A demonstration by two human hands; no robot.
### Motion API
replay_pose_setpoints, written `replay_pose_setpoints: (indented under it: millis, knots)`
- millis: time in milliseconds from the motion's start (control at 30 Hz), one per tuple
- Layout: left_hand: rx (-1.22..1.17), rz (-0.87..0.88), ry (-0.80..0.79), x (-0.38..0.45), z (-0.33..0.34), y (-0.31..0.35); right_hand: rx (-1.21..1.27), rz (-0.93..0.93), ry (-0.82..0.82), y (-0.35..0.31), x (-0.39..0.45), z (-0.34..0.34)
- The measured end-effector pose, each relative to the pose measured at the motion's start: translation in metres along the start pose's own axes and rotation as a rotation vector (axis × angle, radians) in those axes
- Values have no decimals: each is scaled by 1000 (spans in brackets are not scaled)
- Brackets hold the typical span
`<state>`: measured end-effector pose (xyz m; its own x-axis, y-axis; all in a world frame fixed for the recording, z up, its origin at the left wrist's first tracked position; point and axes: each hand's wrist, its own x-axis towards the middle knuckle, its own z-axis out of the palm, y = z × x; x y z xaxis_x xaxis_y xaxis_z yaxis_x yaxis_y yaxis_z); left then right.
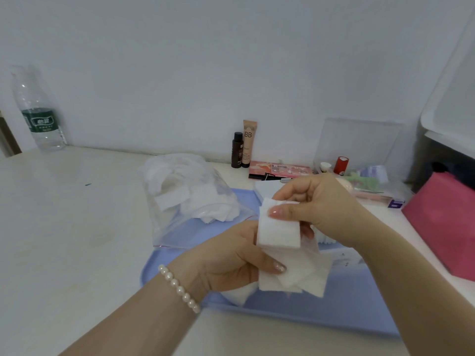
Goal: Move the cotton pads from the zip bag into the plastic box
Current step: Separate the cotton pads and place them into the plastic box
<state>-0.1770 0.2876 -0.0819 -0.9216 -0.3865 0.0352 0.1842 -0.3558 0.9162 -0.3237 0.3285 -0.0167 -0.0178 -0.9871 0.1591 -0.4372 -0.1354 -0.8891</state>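
Pads (279, 231) pinched between both hands, above the tray (347, 307).
Right hand (316, 206) pinches the top pad's upper edge; left hand (231, 260) grips a loose stack (295, 274) beneath. They look light, soft and floppy, best taken by an edge. Bag (190, 199), beyond the left hand, holds more. The box seems largely hidden behind the right hand.

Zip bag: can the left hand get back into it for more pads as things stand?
Probably not right away. The left hand grips a stack of cotton pads, so it is full. The zip bag lies just beyond it on the blue tray, with nothing between them.
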Motion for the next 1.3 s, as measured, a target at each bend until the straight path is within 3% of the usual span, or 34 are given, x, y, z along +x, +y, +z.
replay_pose_setpoints:
  millis: [233, 367, 433, 533, 733, 900, 1033, 1133, 1233, 1300]
  knots:
    - [-75, -10, 45, 0, 2, 3, -62, -10, 21, 4, 3, 5]
    - [-117, -10, 120, 2, -1, -1, -286, -111, 65, 7, 6, 6]
    - [-99, -15, 121, 2, -1, -2, -412, -111, 21, 7, 6, 2]
    - [-63, -27, 113, 1, -1, -1, -412, -67, -74, 9, 6, -4]
    - [35, -15, 139, 1, -2, 0, -161, -106, -33, 10, 5, -3]
    - [-67, 10, 186, 3, -5, 1, 313, -134, 143, 2, 4, -25]
    - [-179, 68, 273, 5, -1, 6, 578, -15, 294, 2, 4, -41]
    - [-346, 184, 354, 7, 0, 7, 647, 48, 252, -3, 2, -34]
    - [-415, 251, 367, 8, 0, 8, 538, 76, 109, -6, 0, -22]
    - [-444, 307, 409, 10, -1, 8, 549, 97, 117, -6, 1, -18]
